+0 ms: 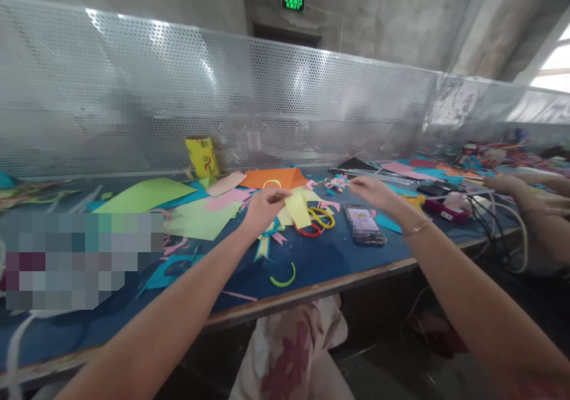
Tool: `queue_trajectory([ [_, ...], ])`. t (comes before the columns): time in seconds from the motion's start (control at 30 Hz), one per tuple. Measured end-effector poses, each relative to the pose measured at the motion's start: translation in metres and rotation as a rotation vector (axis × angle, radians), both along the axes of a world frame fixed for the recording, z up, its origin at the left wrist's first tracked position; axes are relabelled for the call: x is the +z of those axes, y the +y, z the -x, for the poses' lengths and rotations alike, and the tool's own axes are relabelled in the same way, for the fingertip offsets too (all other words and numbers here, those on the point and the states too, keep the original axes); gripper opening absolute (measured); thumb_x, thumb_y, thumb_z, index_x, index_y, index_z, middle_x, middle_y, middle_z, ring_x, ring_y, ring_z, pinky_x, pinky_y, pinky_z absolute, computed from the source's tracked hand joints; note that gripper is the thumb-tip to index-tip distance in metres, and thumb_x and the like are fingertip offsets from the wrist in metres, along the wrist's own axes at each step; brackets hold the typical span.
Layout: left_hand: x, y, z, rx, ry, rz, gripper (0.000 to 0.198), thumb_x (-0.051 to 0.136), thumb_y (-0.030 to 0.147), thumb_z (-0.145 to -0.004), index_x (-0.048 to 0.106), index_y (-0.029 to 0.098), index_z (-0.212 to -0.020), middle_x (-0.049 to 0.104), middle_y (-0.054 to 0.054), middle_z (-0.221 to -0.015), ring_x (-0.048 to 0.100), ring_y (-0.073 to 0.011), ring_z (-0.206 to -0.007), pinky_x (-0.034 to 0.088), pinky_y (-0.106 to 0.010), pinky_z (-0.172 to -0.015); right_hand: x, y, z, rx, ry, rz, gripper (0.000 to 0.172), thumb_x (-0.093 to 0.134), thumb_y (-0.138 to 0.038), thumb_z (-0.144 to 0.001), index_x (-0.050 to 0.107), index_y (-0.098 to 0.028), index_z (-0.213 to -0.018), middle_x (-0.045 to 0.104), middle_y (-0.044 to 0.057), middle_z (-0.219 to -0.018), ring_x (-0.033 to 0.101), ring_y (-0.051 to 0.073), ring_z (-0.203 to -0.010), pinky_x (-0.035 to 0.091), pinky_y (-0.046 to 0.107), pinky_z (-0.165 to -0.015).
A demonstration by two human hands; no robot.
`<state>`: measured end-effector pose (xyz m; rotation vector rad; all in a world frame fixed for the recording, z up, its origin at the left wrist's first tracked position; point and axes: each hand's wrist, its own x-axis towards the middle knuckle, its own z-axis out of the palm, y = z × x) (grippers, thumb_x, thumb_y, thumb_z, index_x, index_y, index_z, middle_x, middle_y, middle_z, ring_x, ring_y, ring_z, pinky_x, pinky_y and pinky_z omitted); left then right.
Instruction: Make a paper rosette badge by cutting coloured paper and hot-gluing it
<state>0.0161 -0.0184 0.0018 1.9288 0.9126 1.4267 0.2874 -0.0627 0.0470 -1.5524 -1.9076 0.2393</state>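
Craft workshop | raw concrete wall [401,26] | lit green EXIT sign [293,2] | perforated metal divider [178,85] | long blue surface [329,264] strewn with coloured paper [145,195] | another person's arm [528,207] at right

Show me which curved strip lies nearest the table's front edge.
The green curved strip on the blue tabletop; the pale yellow one curves farther back, by the left hand.

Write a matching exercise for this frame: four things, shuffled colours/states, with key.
1. Left hand
2. Phone
3. Curved strip near the table's front edge
4. Large sheet just beyond the left hand

A. Green
B. Fingertips at pale yellow paper
C. Orange
D. Screen lit, face up

Pairs: 1-B, 2-D, 3-A, 4-C
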Motion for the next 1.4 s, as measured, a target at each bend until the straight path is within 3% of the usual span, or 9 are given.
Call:
queue_trajectory([
  [0.13,0.008,-0.003,0.008,-0.010,-0.066,0.040,0.017,0.061,0.025,-0.063,0.066,0.014,-0.075,0.066,-0.004,-0.077,0.060,-0.0155,-0.071,0.047,-0.027,-0.067,0.012,0.013,0.085,0.388,0.355,0.358,0.036,0.052,-0.047,-0.076,0.058,-0.018,-0.095,0.059,0.007,-0.098,0.056,0.013,-0.082,0.045,0.023,-0.068],
  [0.3,0.014,0.000,0.024,0.037,-0.038,0.056,0.019,0.059,0.025,-0.065,0.067,0.014,-0.077,0.067,-0.005,-0.080,0.060,-0.0168,-0.074,0.048,-0.029,-0.070,0.003,0.034,0.130,0.463,0.438,0.416,0.038,0.065,-0.043,-0.065,0.060,-0.016,-0.092,0.055,0.001,-0.069,0.046,0.008,-0.055,0.036,0.020,-0.047],
  [0.5,0.016,0.010,0.035,0.097,0.169,0.010,0.024,0.055,0.025,-0.068,0.064,0.014,-0.088,0.066,-0.006,-0.086,0.061,-0.0182,-0.080,0.048,-0.030,-0.073,-0.024,0.056,0.138,0.494,0.413,0.238,0.023,0.063,-0.034,-0.066,0.062,-0.016,-0.080,0.049,-0.004,-0.056,0.038,0.005,-0.047,0.028,0.018,-0.044],
  [0.63,0.008,0.024,0.051,0.370,0.444,-0.047,0.039,0.059,0.027,-0.064,0.059,0.015,-0.101,0.061,-0.011,-0.106,0.056,-0.0240,-0.097,0.043,-0.033,-0.082,-0.044,0.064,0.141,0.475,0.705,0.306,0.026,0.066,-0.035,-0.063,0.060,-0.015,-0.079,0.054,-0.002,-0.060,0.047,0.007,-0.053,0.036,0.018,-0.049],
  [0.7,0.003,0.032,0.061,0.470,0.571,0.076,0.042,0.066,0.038,-0.057,0.061,0.015,-0.091,0.063,-0.013,-0.098,0.057,-0.0286,-0.093,0.043,-0.033,-0.076,-0.052,0.066,0.140,0.442,0.827,0.354,0.028,0.068,-0.034,-0.061,0.059,-0.015,-0.080,0.054,-0.003,-0.059,0.049,0.008,-0.054,0.039,0.019,-0.051],
  [0.83,-0.003,0.038,0.072,0.362,0.642,0.339,0.031,0.073,0.040,-0.044,0.059,0.018,-0.061,0.064,-0.004,-0.067,0.059,-0.0260,-0.073,0.042,-0.027,-0.061,-0.059,0.064,0.138,0.360,0.829,0.344,0.030,0.071,-0.031,-0.057,0.058,-0.016,-0.080,0.052,-0.005,-0.056,0.049,0.008,-0.051,0.039,0.019,-0.049],
  [1.0,-0.003,0.032,0.065,0.102,0.508,0.402,0.026,0.076,0.029,-0.037,0.057,0.020,-0.053,0.058,0.001,-0.052,0.054,-0.0197,-0.058,0.039,-0.025,-0.054,-0.055,0.060,0.136,0.396,0.998,0.428,0.027,0.070,-0.031,-0.060,0.056,-0.016,-0.077,0.056,-0.003,-0.059,0.052,0.008,-0.051,0.043,0.020,-0.050],
  [1.2,-0.005,0.026,0.060,0.272,0.401,0.391,0.048,0.078,0.020,-0.024,0.057,0.018,-0.067,0.054,0.003,-0.055,0.055,-0.0217,-0.060,0.041,-0.029,-0.056,-0.049,0.059,0.132,0.417,1.178,0.460,0.023,0.070,-0.025,-0.062,0.053,-0.016,-0.075,0.061,-0.001,-0.061,0.059,0.012,-0.057,0.047,0.023,-0.054],
  [1.4,-0.002,0.017,0.059,0.197,0.236,0.443,0.062,0.077,0.015,-0.030,0.056,0.016,-0.088,0.057,-0.003,-0.076,0.057,-0.0225,-0.076,0.045,-0.029,-0.058,-0.045,0.060,0.126,0.377,1.339,0.477,0.014,0.062,-0.012,-0.067,0.052,-0.016,-0.076,0.062,0.000,-0.062,0.061,0.012,-0.060,0.050,0.023,-0.060],
])
